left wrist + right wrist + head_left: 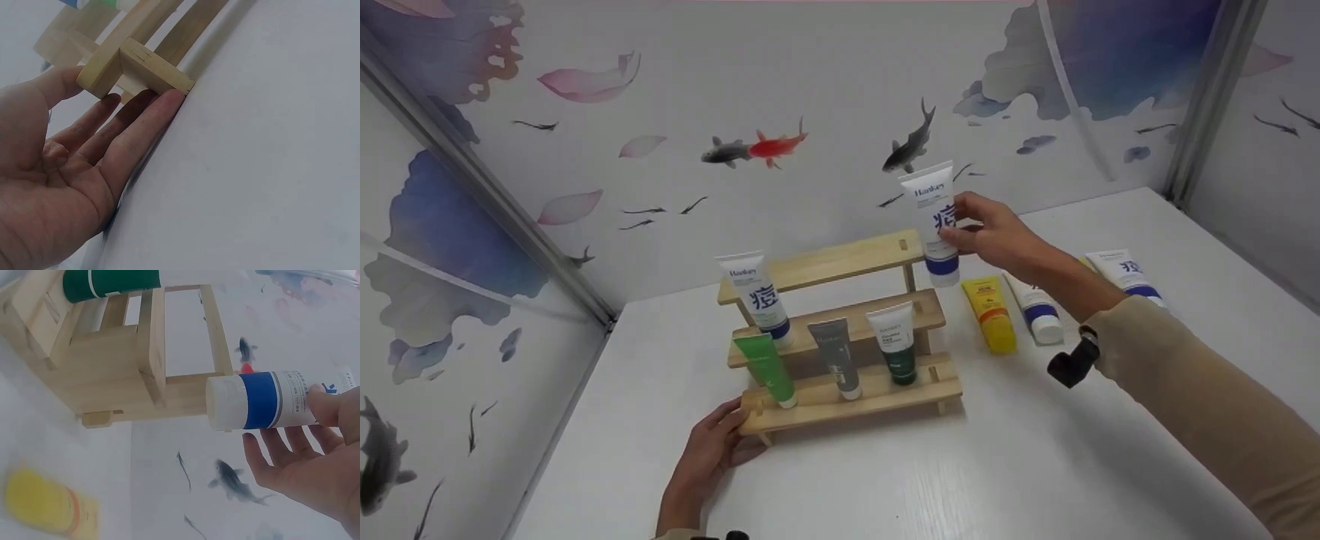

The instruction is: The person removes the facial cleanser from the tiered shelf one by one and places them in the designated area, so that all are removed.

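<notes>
My right hand (994, 229) holds a white squeeze tube with a blue band (931, 199) upright, cap down, beside the right end of the top tier. In the right wrist view its thumb lies on the tube's near side, with the fingers behind. My left hand (712, 446) grips the lower left end of a three-tier wooden display rack (847, 259), thumb and fingers about the bottom board and its leg. A matching white-blue tube (757, 296) stands on the middle tier's left. Along the bottom tier stand a green tube (769, 371), a grey tube (835, 358) and a white-and-dark-green tube (895, 345).
Right of the rack, a yellow tube (991, 315) and a white-blue tube (1039, 315) lie on the white table (1035, 465). Another white-blue tube (1129, 274) lies beyond my right forearm, partly hidden. Printed wall panels (825, 67) close off the back and sides.
</notes>
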Available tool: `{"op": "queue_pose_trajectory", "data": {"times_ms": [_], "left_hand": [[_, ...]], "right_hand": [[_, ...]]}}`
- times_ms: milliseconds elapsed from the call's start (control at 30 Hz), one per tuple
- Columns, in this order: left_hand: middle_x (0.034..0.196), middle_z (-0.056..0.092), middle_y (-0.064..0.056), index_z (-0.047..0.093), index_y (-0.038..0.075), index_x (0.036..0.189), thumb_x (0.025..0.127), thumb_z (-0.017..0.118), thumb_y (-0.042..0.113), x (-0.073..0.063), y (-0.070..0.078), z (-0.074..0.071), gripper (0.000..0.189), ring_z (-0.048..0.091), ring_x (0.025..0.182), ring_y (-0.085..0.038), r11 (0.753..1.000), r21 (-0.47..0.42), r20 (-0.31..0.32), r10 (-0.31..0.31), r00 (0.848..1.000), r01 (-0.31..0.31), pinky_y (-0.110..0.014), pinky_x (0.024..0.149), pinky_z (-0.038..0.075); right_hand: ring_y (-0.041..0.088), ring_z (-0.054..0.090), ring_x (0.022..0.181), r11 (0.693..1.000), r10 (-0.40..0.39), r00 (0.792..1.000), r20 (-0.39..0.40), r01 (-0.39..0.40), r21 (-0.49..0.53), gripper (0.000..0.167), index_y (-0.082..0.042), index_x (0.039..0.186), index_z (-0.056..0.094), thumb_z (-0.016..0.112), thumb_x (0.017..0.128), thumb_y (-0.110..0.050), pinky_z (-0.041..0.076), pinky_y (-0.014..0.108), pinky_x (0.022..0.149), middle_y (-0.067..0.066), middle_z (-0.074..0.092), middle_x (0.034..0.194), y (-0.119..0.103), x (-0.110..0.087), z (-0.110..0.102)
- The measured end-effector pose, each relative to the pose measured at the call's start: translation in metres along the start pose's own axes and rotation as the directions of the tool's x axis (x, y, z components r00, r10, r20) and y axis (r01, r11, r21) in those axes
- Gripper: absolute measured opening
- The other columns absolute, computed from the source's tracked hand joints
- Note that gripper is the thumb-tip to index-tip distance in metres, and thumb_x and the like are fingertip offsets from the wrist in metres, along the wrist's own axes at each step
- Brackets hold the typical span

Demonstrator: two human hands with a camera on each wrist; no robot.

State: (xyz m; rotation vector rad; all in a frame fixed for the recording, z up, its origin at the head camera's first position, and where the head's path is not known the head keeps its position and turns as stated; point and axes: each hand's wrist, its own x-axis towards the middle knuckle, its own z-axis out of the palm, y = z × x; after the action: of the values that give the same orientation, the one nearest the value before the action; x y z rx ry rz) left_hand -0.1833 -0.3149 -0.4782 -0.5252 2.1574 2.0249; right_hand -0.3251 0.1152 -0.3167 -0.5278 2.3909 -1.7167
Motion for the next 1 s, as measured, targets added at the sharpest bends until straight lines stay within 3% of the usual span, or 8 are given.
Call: {"op": "queue_pose_trajectory", "data": {"times_ms": [467,833,933,1000], "left_hand": [[0.149,0.048,-0.029,0.037,0.000,0.152,0.106,0.046,0.022,0.001,0.000,-0.002,0.051,0.067,0.117,-0.025,1.000,-0.003,0.012,0.000,1.000,0.000,-0.043,0.091,0.062],[0.153,0.041,-0.031,0.034,-0.002,0.153,0.107,0.046,0.024,0.000,0.002,0.002,0.054,0.061,0.128,-0.034,1.000,0.001,0.004,0.016,1.000,-0.016,-0.043,0.091,0.062],[0.153,0.041,-0.030,0.034,0.000,0.153,0.107,0.046,0.024,-0.001,0.002,0.003,0.054,0.060,0.128,-0.034,1.000,0.013,-0.003,0.007,1.000,-0.006,-0.042,0.092,0.062],[0.153,0.042,-0.030,0.033,0.000,0.154,0.107,0.046,0.025,-0.001,0.002,0.003,0.054,0.061,0.127,-0.033,1.000,0.020,-0.003,-0.001,1.000,0.001,-0.042,0.092,0.061]], "right_hand": [[0.043,0.041,0.142,0.996,0.044,0.996,-0.080,-0.049,-0.071,0.061,-0.011,0.150,0.035,0.059,0.101,-0.037,0.040,0.057,0.117,0.017,0.040,0.154,0.041,-0.022,-0.042],[0.047,0.039,0.142,0.976,0.104,0.980,-0.171,-0.134,-0.174,0.080,-0.010,0.157,0.025,0.055,0.097,-0.053,0.042,0.060,0.114,0.024,0.036,0.153,0.079,-0.042,-0.096],[0.047,0.044,0.138,0.964,0.129,0.968,-0.213,-0.173,-0.200,0.087,-0.009,0.158,0.023,0.053,0.095,-0.060,0.044,0.055,0.113,0.026,0.035,0.156,0.091,-0.048,-0.112],[0.047,0.045,0.137,0.959,0.149,0.959,-0.239,-0.200,-0.202,0.090,-0.009,0.158,0.022,0.052,0.093,-0.064,0.050,0.044,0.110,0.027,0.033,0.157,0.100,-0.052,-0.123]]}}
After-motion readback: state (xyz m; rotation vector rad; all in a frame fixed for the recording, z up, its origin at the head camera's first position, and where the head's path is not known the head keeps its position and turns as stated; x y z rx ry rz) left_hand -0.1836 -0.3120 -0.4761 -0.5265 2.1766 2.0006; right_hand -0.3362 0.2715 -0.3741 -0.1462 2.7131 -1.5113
